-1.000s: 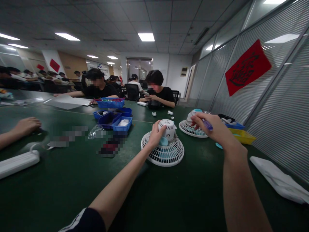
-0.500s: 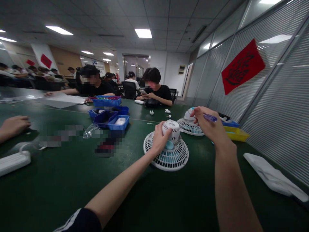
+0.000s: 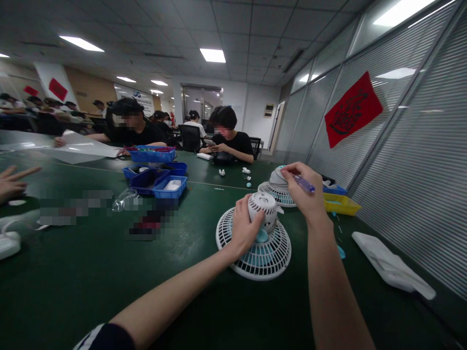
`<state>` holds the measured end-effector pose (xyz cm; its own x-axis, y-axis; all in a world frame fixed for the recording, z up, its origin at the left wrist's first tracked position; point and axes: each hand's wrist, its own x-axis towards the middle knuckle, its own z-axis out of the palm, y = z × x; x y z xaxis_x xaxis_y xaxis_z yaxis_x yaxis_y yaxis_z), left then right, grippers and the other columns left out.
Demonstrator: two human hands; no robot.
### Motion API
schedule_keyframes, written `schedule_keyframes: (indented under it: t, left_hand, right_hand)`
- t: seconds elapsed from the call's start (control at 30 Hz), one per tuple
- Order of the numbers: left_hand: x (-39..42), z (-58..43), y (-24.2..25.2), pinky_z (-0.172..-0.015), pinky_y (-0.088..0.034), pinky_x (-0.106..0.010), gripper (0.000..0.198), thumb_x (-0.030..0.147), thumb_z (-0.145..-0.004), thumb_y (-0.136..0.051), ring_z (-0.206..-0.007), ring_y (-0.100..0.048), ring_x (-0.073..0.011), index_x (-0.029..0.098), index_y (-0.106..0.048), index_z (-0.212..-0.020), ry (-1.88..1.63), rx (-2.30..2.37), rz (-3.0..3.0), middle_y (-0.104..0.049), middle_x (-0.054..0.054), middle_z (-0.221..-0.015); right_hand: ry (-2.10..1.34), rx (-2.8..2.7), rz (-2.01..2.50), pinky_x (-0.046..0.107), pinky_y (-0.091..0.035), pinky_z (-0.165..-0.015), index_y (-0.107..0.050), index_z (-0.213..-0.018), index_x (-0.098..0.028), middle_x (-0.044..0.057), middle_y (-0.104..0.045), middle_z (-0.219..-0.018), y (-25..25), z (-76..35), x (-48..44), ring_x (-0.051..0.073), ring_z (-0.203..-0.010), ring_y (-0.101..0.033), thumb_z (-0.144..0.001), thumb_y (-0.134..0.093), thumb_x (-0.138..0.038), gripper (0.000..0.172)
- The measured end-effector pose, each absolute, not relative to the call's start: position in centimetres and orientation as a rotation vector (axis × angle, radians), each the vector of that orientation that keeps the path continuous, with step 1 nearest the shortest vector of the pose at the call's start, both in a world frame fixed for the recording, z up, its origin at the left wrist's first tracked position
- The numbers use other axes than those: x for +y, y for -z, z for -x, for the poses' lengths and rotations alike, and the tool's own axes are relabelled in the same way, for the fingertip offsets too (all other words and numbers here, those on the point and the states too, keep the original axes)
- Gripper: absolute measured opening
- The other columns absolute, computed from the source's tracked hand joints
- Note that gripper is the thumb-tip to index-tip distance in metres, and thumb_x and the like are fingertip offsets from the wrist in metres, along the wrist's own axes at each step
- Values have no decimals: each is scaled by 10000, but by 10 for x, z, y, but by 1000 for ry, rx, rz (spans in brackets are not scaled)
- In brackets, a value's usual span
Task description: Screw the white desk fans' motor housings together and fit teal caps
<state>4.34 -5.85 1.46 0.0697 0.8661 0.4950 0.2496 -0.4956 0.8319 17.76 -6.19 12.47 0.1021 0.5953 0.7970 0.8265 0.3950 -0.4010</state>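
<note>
A white fan [image 3: 264, 253] with a round grille lies face down on the green table, its light-blue blades showing through the bars. My left hand [image 3: 246, 224] is closed around the rounded motor housing [image 3: 263, 206] on top, thumb on the near side. Beside it, a light-blue round knob [image 3: 261, 236] juts from the housing. My right hand [image 3: 302, 187] is raised behind and to the right, closed on a screwdriver [image 3: 304, 183] with a clear purple handle; its tip is hard to make out. Behind that hand stands a second white fan [image 3: 272, 190], also face down.
Blue bins [image 3: 170, 187] with parts stand left of centre. A yellow tray [image 3: 341, 204] and small light-blue pieces [image 3: 341, 252] lie at right, near a white plastic part [image 3: 388, 260]. Another person's hand [image 3: 14, 182] is at far left; two people sit opposite.
The view has shifted, and the held fan appears lower and larger. My right hand still has the screwdriver, slightly further left in view. The other person's fingers at far left have spread.
</note>
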Motion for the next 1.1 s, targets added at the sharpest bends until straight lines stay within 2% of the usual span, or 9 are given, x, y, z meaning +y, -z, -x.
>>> schedule_keyframes:
  t: [0.27, 0.5, 0.67, 0.9, 1.1]
  left_hand:
    - [-55, -48, -10, -1045, -259, -376, 529, 343, -812, -440, -1205, -363, -226, 169, -328, -1299, -1459, 1128, -1747, -392, -105, -1263]
    - [-51, -50, -9, -1048, -255, -360, 510, 330, -810, -435, -1196, -362, -218, 156, -347, -1281, -1484, 1128, -1742, -408, -106, -1239]
    - [-52, -49, -10, -1051, -250, -356, 521, 333, -807, -444, -1200, -362, -218, 159, -341, -1287, -1468, 1129, -1708, -400, -107, -1251]
    - [-51, -49, -11, -1051, -255, -355, 493, 322, -811, -449, -1190, -375, -214, 169, -358, -1270, -1477, 1117, -1708, -411, -103, -1241]
    - [-48, -48, -10, -1052, -260, -351, 484, 319, -808, -458, -1194, -380, -210, 173, -371, -1261, -1487, 1081, -1708, -422, -98, -1239]
  right_hand:
    - [-75, -1414, 1376, 291, -431, -548, -509, -657, -192, 37, -586, -511, -114, -177, -52, 181, -515, -588, -874, -366, -473, 383]
    - [-210, -1564, 1377, 250, -437, -522, -507, -652, -174, 38, -615, -567, -102, -165, -41, 140, -479, -582, -884, -392, -353, 315]
    - [-271, -1572, 1366, 252, -438, -492, -529, -670, -175, 41, -623, -588, -102, -166, -42, 154, -506, -590, -877, -405, -364, 306]
    - [-161, -1683, 1386, 287, -448, -636, -548, -637, -186, 30, -630, -579, -100, -166, -39, 165, -575, -610, -874, -422, -352, 316]
    - [-91, -1747, 1410, 289, -436, -656, -577, -651, -191, 27, -641, -597, -100, -168, -39, 180, -636, -621, -866, -439, -349, 301]
